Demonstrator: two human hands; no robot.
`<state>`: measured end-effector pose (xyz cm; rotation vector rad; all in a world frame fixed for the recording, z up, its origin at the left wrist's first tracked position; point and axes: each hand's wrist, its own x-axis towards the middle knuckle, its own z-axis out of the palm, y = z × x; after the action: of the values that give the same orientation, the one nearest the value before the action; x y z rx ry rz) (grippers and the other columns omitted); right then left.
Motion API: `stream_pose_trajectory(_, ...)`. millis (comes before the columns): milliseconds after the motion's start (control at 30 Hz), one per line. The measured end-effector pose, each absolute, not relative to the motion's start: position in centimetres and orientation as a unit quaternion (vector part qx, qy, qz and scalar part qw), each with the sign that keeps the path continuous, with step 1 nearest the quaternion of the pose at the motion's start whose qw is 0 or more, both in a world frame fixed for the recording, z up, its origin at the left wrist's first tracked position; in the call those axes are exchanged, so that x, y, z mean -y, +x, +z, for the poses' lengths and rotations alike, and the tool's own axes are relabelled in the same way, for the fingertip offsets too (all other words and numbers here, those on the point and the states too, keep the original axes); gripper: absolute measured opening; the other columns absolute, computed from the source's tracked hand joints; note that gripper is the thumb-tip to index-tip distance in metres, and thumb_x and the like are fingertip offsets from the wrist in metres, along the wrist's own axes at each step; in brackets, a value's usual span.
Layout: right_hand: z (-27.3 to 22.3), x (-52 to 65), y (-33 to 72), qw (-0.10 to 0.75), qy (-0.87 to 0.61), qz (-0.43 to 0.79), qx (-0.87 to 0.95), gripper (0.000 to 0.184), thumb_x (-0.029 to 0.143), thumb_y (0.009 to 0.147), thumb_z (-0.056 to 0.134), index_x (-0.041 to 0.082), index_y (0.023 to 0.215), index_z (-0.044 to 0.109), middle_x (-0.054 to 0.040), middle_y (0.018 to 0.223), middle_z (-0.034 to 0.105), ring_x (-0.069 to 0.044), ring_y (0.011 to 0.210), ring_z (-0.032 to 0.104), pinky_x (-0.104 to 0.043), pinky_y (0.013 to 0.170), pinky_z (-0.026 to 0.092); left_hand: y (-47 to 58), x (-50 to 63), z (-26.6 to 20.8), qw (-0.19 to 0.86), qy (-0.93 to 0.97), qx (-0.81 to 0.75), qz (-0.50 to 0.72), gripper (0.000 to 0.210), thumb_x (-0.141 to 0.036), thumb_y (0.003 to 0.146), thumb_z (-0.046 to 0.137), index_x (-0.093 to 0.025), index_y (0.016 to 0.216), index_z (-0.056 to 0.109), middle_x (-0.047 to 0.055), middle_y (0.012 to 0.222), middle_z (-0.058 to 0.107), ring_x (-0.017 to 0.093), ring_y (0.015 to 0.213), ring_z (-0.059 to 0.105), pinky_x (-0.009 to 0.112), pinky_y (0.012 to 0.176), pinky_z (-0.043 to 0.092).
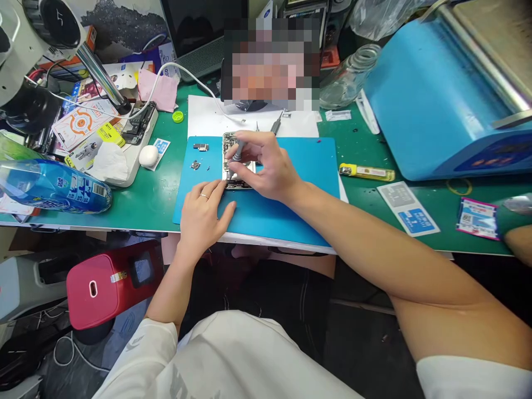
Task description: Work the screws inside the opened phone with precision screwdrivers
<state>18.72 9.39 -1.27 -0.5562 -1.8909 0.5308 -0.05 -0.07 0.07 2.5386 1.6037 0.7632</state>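
An opened phone (229,145) with bare inner parts lies on the blue mat (286,221). My right hand (268,166) is closed around a small grey screwdriver (238,152), held nearly upright over the phone. Its tip is hard to make out against the parts. My left hand (205,213) lies on the mat with fingers stretched out, fingertips against the phone's lower left corner; the thumb is spread apart. Small loose phone parts (201,147) lie on the mat to the left. Part of the phone is hidden behind my right hand.
Behind the mat, a white sheet (203,113) carries more tools (276,125). On the left stand a microscope (31,61) and a blue bottle (54,185). A blue machine (415,100), a glass jar (347,77) and a yellow cutter (367,172) are to the right.
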Motion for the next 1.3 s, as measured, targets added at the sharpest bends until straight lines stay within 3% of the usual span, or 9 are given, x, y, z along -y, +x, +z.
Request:
stream_pose_trajectory(600,-1.55,-9.34,18.78,0.505,-0.255,0.232,0.791,0.050,0.027,0.101,0.060,0.032,0.146,0.040,-0.0010,0.112,0.069,-0.016,0.092,0.072,-0.037,0.083,0.068,0.02,0.08,0.25,0.039,0.816,-0.530,0.227,0.040,-0.039,0.105,0.057,-0.019,0.139,0.065,0.012,0.141,0.069,0.031,0.128,0.059,0.046,0.108,0.049)
stream_pose_trajectory(1000,-1.22,-9.17,18.79,0.515,-0.258,0.236,0.782,0.046,0.029,0.101,0.062,0.030,0.143,0.044,-0.0017,0.109,0.071,-0.017,0.090,0.073,-0.037,0.082,0.069,0.04,0.03,0.22,0.036,0.816,-0.529,0.228,0.043,-0.039,0.105,0.057,-0.015,0.140,0.063,0.012,0.141,0.069,0.031,0.128,0.059,0.045,0.110,0.048)
stream_pose_trajectory(1167,-1.12,-9.06,18.70,0.519,-0.285,0.310,0.744,0.048,0.041,0.101,0.063,0.033,0.143,0.041,-0.0030,0.110,0.071,-0.019,0.091,0.073,-0.039,0.078,0.070,-0.01,0.11,0.11,0.049,0.800,-0.544,0.250,0.041,-0.037,0.106,0.055,-0.017,0.141,0.062,0.012,0.140,0.069,0.029,0.126,0.060,0.044,0.111,0.048)
stream_pose_trajectory(1300,-1.13,-9.03,18.46,0.510,-0.266,0.378,0.725,0.050,0.047,0.101,0.063,0.035,0.143,0.038,-0.0030,0.110,0.071,-0.018,0.086,0.073,-0.038,0.075,0.069,0.01,0.14,0.14,0.049,0.778,-0.560,0.282,0.032,-0.037,0.107,0.056,-0.019,0.130,0.069,0.010,0.127,0.073,0.026,0.118,0.063,0.039,0.105,0.051)
